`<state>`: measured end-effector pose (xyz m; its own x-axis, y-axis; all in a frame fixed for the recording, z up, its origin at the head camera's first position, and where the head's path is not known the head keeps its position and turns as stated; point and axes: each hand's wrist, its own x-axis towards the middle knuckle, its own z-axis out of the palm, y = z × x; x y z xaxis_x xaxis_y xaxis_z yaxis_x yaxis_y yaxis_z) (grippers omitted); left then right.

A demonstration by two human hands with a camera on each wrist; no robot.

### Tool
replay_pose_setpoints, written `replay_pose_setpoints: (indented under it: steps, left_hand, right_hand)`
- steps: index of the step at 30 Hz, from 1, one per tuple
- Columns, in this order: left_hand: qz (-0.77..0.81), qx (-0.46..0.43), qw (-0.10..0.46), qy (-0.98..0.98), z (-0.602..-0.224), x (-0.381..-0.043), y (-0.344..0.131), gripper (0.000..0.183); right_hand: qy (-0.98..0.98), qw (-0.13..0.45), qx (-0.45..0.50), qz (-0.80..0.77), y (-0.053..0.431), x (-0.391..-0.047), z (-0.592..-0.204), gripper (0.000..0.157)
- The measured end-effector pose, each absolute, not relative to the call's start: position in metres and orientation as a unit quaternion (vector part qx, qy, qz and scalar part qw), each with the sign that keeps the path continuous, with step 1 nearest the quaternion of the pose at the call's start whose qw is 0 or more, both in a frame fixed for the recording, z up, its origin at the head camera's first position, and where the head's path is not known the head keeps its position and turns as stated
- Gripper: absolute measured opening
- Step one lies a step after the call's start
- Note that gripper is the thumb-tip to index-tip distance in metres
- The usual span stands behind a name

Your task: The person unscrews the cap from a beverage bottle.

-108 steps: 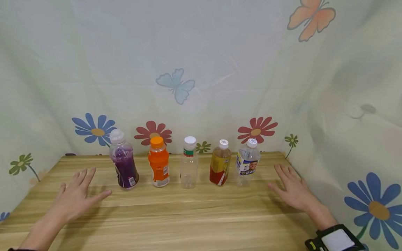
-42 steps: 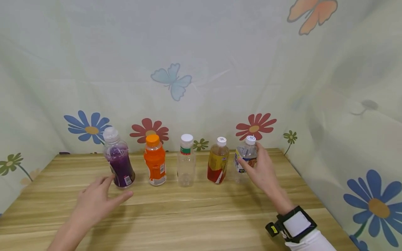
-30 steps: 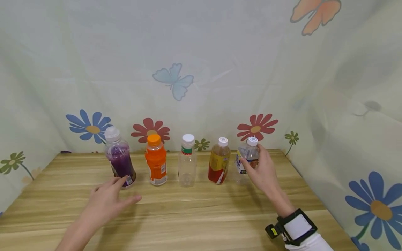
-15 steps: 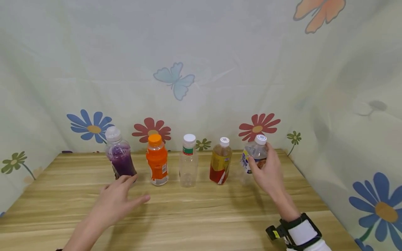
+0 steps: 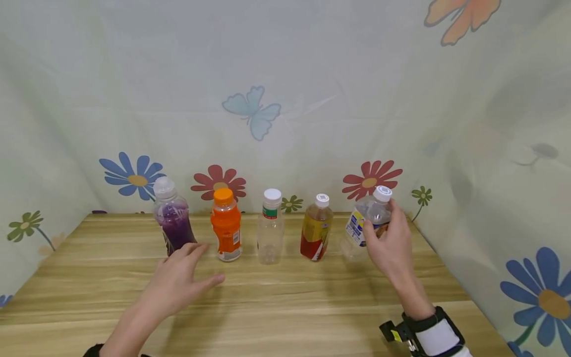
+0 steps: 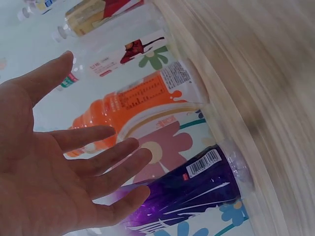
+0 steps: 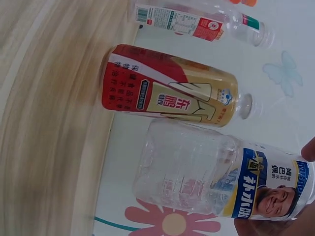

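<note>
My right hand (image 5: 392,248) grips a clear plastic bottle (image 5: 356,228) with a white cap and a blue, white and yellow label, thumb on the near side. The bottle leans to the right; in the right wrist view its clear base (image 7: 172,167) appears raised off the table. My left hand (image 5: 176,280) holds nothing; its fingers are spread and relaxed in front of a purple bottle (image 5: 175,223), hiding its lower part. The left wrist view shows the palm facing the purple bottle and an orange bottle (image 6: 142,98), with no visible grip on either.
An orange-capped orange bottle (image 5: 226,225), a clear bottle (image 5: 270,240) with a green neck band and a gold-and-red bottle (image 5: 316,233) stand upright in a row on the wooden table (image 5: 276,312). A flower-print cloth (image 5: 294,139) hangs behind, with another side at the right.
My right hand has come from the table's right side, taken hold of the rightmost bottle, and tilted and shifted it right. My left hand has moved right, in front of the purple bottle.
</note>
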<state>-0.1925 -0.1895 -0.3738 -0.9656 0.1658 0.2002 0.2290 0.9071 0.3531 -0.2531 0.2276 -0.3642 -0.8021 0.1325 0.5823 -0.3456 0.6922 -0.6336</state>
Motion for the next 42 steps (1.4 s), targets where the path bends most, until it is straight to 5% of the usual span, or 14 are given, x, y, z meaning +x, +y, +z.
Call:
replay_pose_setpoints:
  steps: [14, 42]
  left_hand:
    - [-0.200, -0.130, 0.075, -0.968, -0.372, -0.197, -0.175, 0.086]
    - [-0.222, -0.146, 0.060, -0.962, -0.372, -0.199, -0.156, 0.087]
  right_hand:
    - [-0.845, 0.310, 0.126, 0.417, 0.214, -0.243, -0.356, 0.068]
    - [-0.802, 0.187, 0.284, 0.491, 0.168, -0.236, -0.373, 0.066]
